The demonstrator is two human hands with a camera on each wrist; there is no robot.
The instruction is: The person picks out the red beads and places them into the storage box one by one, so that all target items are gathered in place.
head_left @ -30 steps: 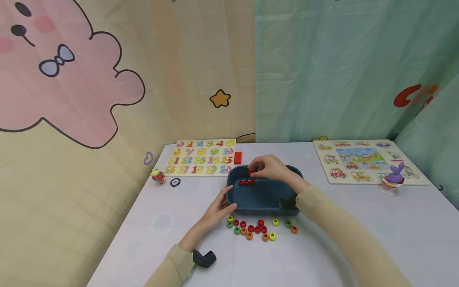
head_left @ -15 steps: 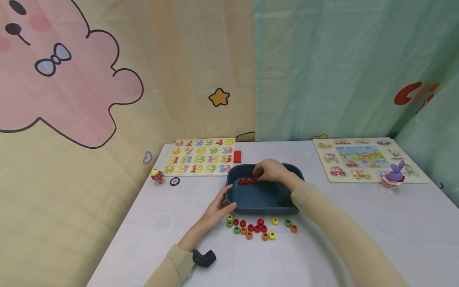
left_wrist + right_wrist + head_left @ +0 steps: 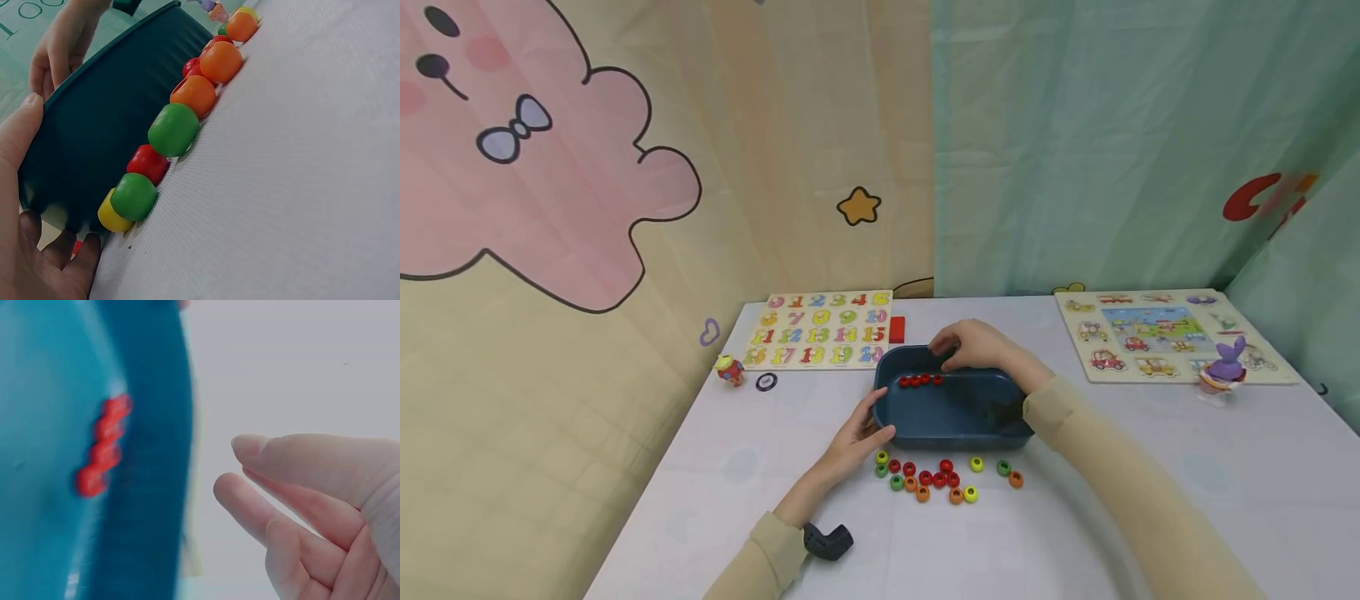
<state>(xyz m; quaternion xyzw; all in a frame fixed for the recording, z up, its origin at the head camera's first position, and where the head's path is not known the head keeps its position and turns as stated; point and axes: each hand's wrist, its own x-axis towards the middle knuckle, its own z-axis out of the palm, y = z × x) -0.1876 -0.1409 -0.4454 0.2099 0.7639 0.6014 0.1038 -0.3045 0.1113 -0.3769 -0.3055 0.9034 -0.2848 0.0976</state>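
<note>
A dark blue tray (image 3: 936, 421) stands on the white table. My left hand (image 3: 852, 437) grips its left end, with the thumb and fingers spread around the corner; in the left wrist view the fingers (image 3: 81, 259) curl against the tray wall. Several red beads (image 3: 926, 379) lie in a row inside, along the far wall. My right hand (image 3: 976, 346) is over the far side of the tray, just right of that row. In the right wrist view the thumb and index finger stand slightly apart with nothing between them. In front of the tray are loose beads in red, green (image 3: 174, 130), orange (image 3: 220, 61) and yellow.
A number puzzle board (image 3: 820, 329) and a red block (image 3: 897, 330) lie behind left. A vehicle puzzle board (image 3: 1157, 337) is at back right, with a purple rabbit toy (image 3: 1227, 367) near it. A small figure (image 3: 730, 369) and a round disc (image 3: 766, 381) are left.
My right hand lowered a red bead to the right end of the row, let go of it and rose away. The left hand stays on the tray.
</note>
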